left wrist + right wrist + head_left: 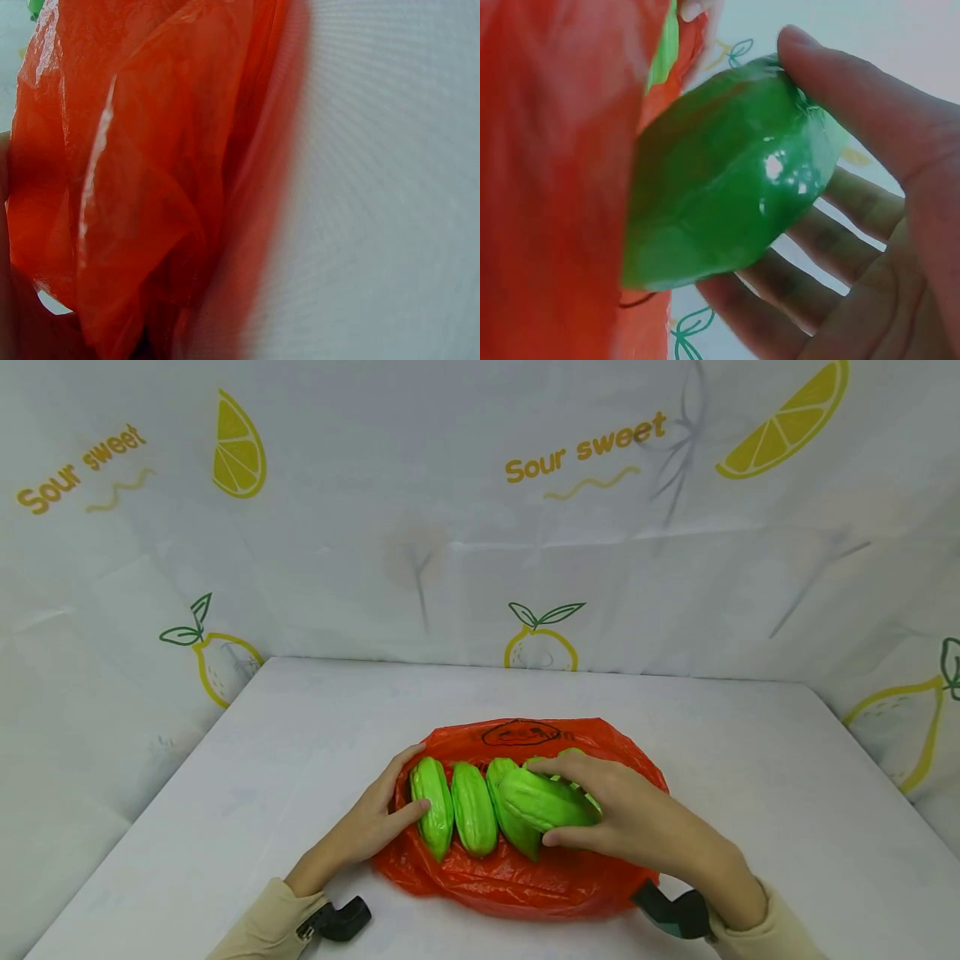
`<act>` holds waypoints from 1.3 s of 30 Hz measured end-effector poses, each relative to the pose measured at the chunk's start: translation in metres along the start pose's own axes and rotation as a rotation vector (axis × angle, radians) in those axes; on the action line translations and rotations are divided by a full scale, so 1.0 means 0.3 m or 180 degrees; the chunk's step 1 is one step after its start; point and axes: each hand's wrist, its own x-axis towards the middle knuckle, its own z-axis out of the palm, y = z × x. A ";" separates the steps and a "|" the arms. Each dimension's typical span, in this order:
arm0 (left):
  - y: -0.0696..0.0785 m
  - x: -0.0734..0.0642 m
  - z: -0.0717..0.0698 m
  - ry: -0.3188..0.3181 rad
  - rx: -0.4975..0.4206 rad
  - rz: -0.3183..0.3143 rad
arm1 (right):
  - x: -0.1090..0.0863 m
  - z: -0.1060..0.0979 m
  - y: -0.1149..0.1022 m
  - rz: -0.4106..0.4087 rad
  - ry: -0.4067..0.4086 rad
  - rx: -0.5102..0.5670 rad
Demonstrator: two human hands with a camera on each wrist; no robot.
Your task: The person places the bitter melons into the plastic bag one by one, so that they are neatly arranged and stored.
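A red plastic bag (pixel 525 893) lies spread open on the table, with several bright green, ridged star fruits (pixel 474 810) side by side in it. My right hand (pixel 637 810) grips one star fruit (pixel 543 800) between thumb and fingers, tilted above the others. Up close in the right wrist view, that star fruit (pixel 727 172) looks glossy, and the bag partly covers it. At the bag's left edge, my left hand (pixel 378 814) holds the plastic, its thumb over the leftmost star fruit (pixel 431 785). Folds of the bag (pixel 150 165) fill much of the left wrist view.
The white table (pixel 202 827) extends around the bag. Behind it hangs a white cloth (pixel 337 527) with printed lemons and lettering. A black wrist device (pixel 341 920) sits at the left sleeve, another black device (pixel 675 912) at the right.
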 end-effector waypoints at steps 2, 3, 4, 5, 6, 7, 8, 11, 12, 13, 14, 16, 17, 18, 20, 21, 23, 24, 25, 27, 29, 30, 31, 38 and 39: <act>-0.002 0.000 0.001 0.0013 -0.0002 0.0009 | 0.002 0.007 -0.002 0.0015 -0.0076 0.0004; -0.003 -0.001 0.001 0.0018 -0.0010 -0.0004 | 0.004 0.011 -0.003 0.0018 -0.0111 0.0009; -0.002 -0.001 0.001 0.0017 -0.0013 -0.0003 | 0.004 0.015 -0.004 0.0028 -0.0147 0.0022; -0.001 -0.001 0.001 0.0016 -0.0022 -0.0013 | 0.005 0.018 -0.005 0.0047 -0.0185 0.0036; 0.000 -0.001 0.001 0.0015 -0.0026 -0.0026 | 0.005 0.021 -0.005 0.0055 -0.0219 0.0051; 0.001 -0.001 0.000 0.0016 -0.0020 -0.0027 | 0.006 0.023 -0.006 0.0072 -0.0257 0.0078; 0.002 -0.001 0.000 0.0016 -0.0016 -0.0040 | 0.006 0.024 -0.007 0.0086 -0.0287 0.0095; 0.002 -0.001 0.001 0.0018 -0.0017 -0.0057 | 0.007 0.028 -0.011 0.0123 -0.0362 0.0109; 0.002 -0.001 0.001 0.0017 -0.0011 -0.0054 | 0.007 0.028 -0.013 0.0136 -0.0381 0.0098; 0.002 0.000 0.001 0.0018 -0.0011 -0.0046 | 0.007 0.029 -0.013 0.0148 -0.0401 0.0089; 0.001 0.000 0.001 0.0014 -0.0008 -0.0040 | 0.008 0.030 -0.014 0.0161 -0.0421 0.0079; -0.001 0.000 0.001 0.0009 -0.0005 -0.0034 | 0.008 0.033 -0.016 0.0188 -0.0472 0.0065; -0.001 0.001 0.001 0.0008 -0.0011 -0.0034 | 0.009 0.034 -0.016 0.0199 -0.0496 0.0063; -0.001 0.001 0.001 0.0003 -0.0004 -0.0031 | 0.009 0.035 -0.016 0.0213 -0.0519 0.0067; -0.001 0.001 0.001 0.0001 0.0001 -0.0032 | 0.010 0.038 -0.017 0.0235 -0.0570 0.0070; 0.000 0.001 0.001 0.0002 0.0000 -0.0033 | 0.010 0.039 -0.017 0.0239 -0.0589 0.0070; 0.001 0.001 0.000 0.0003 -0.0002 -0.0033 | 0.011 0.041 -0.017 0.0236 -0.0617 0.0074; 0.001 0.001 0.000 0.0004 0.0002 -0.0031 | 0.011 0.043 -0.016 0.0231 -0.0631 0.0071; 0.002 0.002 0.000 0.0005 0.0002 -0.0029 | 0.012 0.044 -0.015 0.0214 -0.0645 0.0074; 0.002 0.002 0.000 0.0001 0.0004 -0.0028 | 0.014 0.046 -0.013 0.0185 -0.0678 0.0091; 0.001 0.002 0.000 0.0000 0.0006 -0.0028 | 0.016 0.048 -0.012 0.0154 -0.0716 0.0104; 0.001 0.002 0.000 -0.0002 0.0005 -0.0028 | 0.017 0.049 -0.011 0.0147 -0.0739 0.0109; 0.001 0.002 0.000 -0.0003 0.0002 -0.0025 | 0.018 0.050 -0.010 0.0141 -0.0762 0.0117; -0.001 0.002 -0.001 -0.0015 -0.0009 -0.0001 | 0.021 0.056 -0.006 0.0131 -0.0817 0.0087; -0.002 0.003 -0.001 -0.0015 -0.0010 0.0001 | 0.021 0.057 -0.005 0.0122 -0.0816 0.0088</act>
